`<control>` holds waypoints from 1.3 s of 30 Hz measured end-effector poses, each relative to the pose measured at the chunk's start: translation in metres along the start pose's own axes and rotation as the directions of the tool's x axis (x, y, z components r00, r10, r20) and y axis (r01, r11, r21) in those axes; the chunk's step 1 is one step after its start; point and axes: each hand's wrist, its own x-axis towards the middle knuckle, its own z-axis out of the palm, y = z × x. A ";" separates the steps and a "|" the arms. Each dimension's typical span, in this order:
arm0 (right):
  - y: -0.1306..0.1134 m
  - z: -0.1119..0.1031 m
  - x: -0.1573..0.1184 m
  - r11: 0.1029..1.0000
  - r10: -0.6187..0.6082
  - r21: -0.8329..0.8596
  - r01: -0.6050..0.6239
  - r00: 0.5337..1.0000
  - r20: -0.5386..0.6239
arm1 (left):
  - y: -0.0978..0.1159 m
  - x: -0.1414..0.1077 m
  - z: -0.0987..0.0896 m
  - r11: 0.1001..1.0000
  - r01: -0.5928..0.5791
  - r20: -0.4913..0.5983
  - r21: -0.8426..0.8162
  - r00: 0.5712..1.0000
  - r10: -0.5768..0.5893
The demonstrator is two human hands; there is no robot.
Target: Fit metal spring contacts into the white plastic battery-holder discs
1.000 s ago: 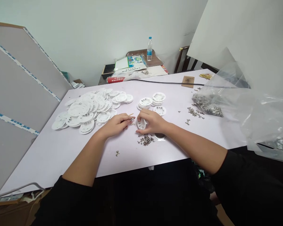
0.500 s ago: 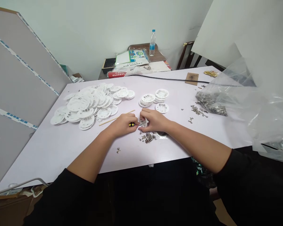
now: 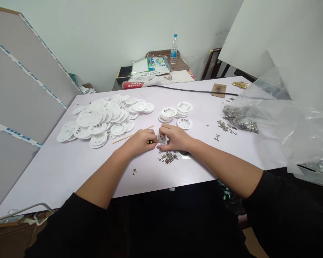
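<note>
My left hand is closed round a small screwdriver with a yellow and black handle, its shaft pointing right. My right hand grips a white round disc by its edges, tilted up, and the screwdriver's tip meets it. Fingers hide much of the disc. Just below the hands lies a pile of small metal parts, beside a dark round item partly under my right wrist. Behind my right hand are small stacks of white discs and a single disc.
A large heap of white discs covers the left of the table. A wooden stick lies near my left hand. At the right sit a plastic bag of metal parts and loose parts. A black cable crosses the back; a bottle stands beyond.
Both hands keep nearly the same place and hold. The disc and the screwdriver have shifted only very slightly between my fingers.
</note>
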 end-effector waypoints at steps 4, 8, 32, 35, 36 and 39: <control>-0.001 0.000 0.000 1.000 -0.001 0.011 0.001 1.000 -0.006 | -0.002 0.000 0.000 1.000 -0.029 -0.006 -0.002 1.000 0.029; -0.001 -0.001 0.000 1.000 0.003 0.016 -0.004 1.000 0.009 | -0.007 -0.001 0.002 1.000 -0.006 0.004 -0.016 1.000 0.006; -0.009 0.004 0.003 1.000 -0.014 -0.018 0.013 0.998 -0.068 | 0.013 0.003 0.006 0.994 0.006 0.041 0.107 0.999 -0.010; -0.008 0.004 0.003 1.000 -0.018 -0.008 0.017 0.998 -0.062 | 0.012 0.002 0.005 0.993 0.017 0.045 0.116 0.999 -0.022; -0.008 0.003 0.003 1.000 -0.018 -0.006 0.018 0.998 -0.053 | 0.011 0.001 0.004 0.992 0.016 0.047 0.127 0.999 -0.022; -0.006 0.002 0.001 0.999 -0.032 -0.019 0.032 0.999 -0.024 | 0.007 -0.001 -0.002 0.990 0.031 0.006 0.138 0.999 -0.032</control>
